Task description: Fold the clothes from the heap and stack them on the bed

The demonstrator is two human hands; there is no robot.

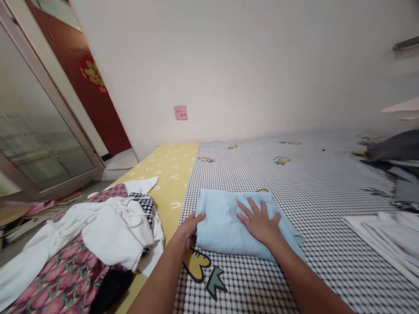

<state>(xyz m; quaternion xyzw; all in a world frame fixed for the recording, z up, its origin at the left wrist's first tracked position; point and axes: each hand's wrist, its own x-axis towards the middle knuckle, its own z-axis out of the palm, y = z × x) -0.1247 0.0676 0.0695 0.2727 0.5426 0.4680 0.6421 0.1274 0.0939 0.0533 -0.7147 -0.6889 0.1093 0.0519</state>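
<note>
Soft, fairly even indoor light leaves the wall [235, 65] pale toward twelve o'clock and greyer toward three. A warm glow tints the brown door [70, 52] at ten. Faint, soft-edged shadow shows on the blue cloth [219, 220] beside the right hand [262, 224]. The wide lens slants the glass door [36, 122] at nine; the pink note's [180, 112] writing is blurred.

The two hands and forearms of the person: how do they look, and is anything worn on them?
The left hand and the right hand wear no gloves, and no ring, watch or bracelet shows. The forearms are bare, with no sleeve in view.
</note>
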